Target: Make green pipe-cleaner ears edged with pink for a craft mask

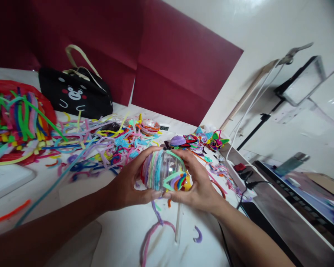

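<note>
A clear round ball [171, 167] is held up over the white table between both hands. Coloured fuzzy strips in red, purple, green and blue wrap its left part, and a small rainbow-like loop with a yellow piece sits at its lower right. My left hand [130, 181] curves round the left side, with its thumb at the bottom. Round the right side are the fingers of my right hand [197, 181], the two thumbs nearly meeting. Below the ball are a clear stick [178, 224], a pink fuzzy strip [149, 241] and a short purple piece [197, 234].
Many loose fuzzy strips [100, 144] spread behind the hands. A red bag of strips [46, 107] and a black bag [75, 94] stand at the left back. Finished-looking colourful pieces [215, 142] lie at the right back. A black cable and a dark flat device [263, 222] are at the right.
</note>
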The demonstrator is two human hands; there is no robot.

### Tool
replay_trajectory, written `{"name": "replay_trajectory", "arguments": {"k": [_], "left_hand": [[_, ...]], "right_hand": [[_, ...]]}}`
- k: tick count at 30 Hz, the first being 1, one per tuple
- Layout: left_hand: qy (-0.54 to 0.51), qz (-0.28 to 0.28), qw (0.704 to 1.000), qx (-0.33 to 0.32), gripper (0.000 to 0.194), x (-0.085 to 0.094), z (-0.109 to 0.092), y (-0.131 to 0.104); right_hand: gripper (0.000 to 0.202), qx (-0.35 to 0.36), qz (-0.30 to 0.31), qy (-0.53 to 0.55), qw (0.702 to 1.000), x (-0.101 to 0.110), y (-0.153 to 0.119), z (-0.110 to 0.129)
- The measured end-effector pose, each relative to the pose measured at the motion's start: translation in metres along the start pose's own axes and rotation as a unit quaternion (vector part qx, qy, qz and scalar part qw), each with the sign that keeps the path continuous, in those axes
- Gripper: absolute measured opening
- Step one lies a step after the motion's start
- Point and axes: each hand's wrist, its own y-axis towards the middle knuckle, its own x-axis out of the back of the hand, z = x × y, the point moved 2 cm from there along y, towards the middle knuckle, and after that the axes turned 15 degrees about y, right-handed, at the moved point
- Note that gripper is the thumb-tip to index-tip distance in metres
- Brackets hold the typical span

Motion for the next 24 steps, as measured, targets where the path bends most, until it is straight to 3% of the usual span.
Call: {"name": "replay_trajectory", "arguments": {"k": [7,24], "left_hand": [[0.011,-0.007,1.0,0.02,0.085,-0.0001,0.0008,-0.0009],[-0.025,-0.013,0.999,0.044,0.084,-0.0009,-0.0062,0.0021]], "right_hand": [[0.084,-0.036,-0.012,0.039,0.999,-0.001,-0.0012,-0.0029],[0.08,-0.029,-0.005,0.016,0.999,0.0024,0.0007,-0.0028]]}}
